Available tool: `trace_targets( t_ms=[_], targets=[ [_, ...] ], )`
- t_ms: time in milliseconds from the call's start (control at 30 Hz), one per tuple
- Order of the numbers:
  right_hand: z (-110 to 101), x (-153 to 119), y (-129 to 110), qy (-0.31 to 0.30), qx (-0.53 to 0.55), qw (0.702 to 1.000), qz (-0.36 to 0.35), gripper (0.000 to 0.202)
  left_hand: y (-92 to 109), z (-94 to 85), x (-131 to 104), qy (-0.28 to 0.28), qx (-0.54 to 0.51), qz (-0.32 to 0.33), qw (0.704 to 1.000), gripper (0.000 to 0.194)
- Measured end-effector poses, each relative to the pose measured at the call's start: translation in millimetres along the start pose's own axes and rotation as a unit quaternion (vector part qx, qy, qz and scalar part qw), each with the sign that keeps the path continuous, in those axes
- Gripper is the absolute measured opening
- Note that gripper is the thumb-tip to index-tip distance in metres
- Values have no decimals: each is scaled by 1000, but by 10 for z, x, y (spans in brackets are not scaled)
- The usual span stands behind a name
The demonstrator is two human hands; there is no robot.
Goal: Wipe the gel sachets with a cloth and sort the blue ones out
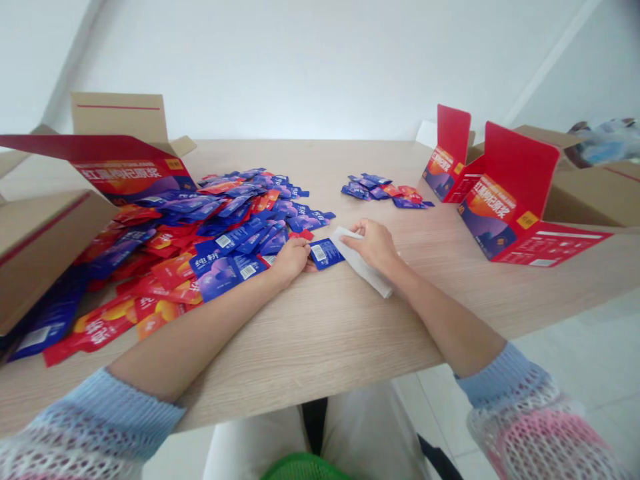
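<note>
My left hand (291,260) is closed on one end of a blue sachet (326,254), whose barcode side faces up just above the table. In my right hand (374,245) is a folded white tissue (369,272), pinched between thumb and fingers. The tissue's upper edge touches or nearly touches the sachet's right end. Left of my left hand spreads a large heap of blue and red sachets (225,243). A smaller pile of sachets (385,191) lies farther back, beyond my right hand.
An open red carton (135,177) with cardboard flaps stands behind the heap, and a brown cardboard flap (45,247) juts in at the left. Two open red boxes (505,207) stand at the right. The table's front edge (300,402) runs above my lap, where a green basket (304,467) shows.
</note>
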State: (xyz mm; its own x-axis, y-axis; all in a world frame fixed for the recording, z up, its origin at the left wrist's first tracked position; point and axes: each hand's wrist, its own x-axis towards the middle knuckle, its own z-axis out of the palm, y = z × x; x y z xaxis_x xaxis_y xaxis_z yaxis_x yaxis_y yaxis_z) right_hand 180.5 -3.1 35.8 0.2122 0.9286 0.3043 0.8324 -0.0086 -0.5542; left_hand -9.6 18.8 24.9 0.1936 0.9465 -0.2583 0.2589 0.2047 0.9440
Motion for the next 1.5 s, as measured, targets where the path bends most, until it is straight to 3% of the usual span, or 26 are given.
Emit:
trace_targets(
  t_ms=[100,167,400,567,700,833,933,1033,1100,1167,1233,1300,1400,1500],
  targets=[
    [102,-11,-83,10,10,1000,-2,49,-87,9,33,22,25,24,999,19],
    [151,-19,-139,1,31,999,-27,45,-158,8,50,47,40,60,996,18],
    [188,-123,-187,-158,128,960,-193,19,-154,-8,56,34,26,59,997,19],
    [101,-33,1,-196,87,968,-133,25,-7,-3,15,12,15,-4,1000,14],
    [-13,114,159,-154,-26,987,-40,28,87,-13,-25,-14,14,-32,999,22],
    [-106,288,384,-55,-118,989,73,31,106,-35,-40,-36,20,-32,999,27],
    [-171,391,568,24,-126,982,138,43,93,-45,-45,-41,17,-23,999,25],
    [-250,398,591,89,-83,979,163,48,87,-50,-54,-41,16,-21,999,27],
    [-291,332,470,132,-22,983,127,40,88,-57,-57,-47,16,-22,999,29],
    [-291,210,271,161,55,985,40,31,88,-72,-53,-56,15,-24,998,29],
    [-226,51,52,150,120,980,-61,28,83,-94,-41,-67,12,-30,997,27],
    [-99,-117,-131,86,146,974,-148,29,74,-117,-24,-85,10,-37,996,25],
    [106,-292,-287,-63,97,962,-248,32,57,-142,5,-97,-1,-25,995,23],
    [169,-298,-311,-144,0,953,-266,30,41,-142,38,-98,-6,-25,995,26]
  ],
)
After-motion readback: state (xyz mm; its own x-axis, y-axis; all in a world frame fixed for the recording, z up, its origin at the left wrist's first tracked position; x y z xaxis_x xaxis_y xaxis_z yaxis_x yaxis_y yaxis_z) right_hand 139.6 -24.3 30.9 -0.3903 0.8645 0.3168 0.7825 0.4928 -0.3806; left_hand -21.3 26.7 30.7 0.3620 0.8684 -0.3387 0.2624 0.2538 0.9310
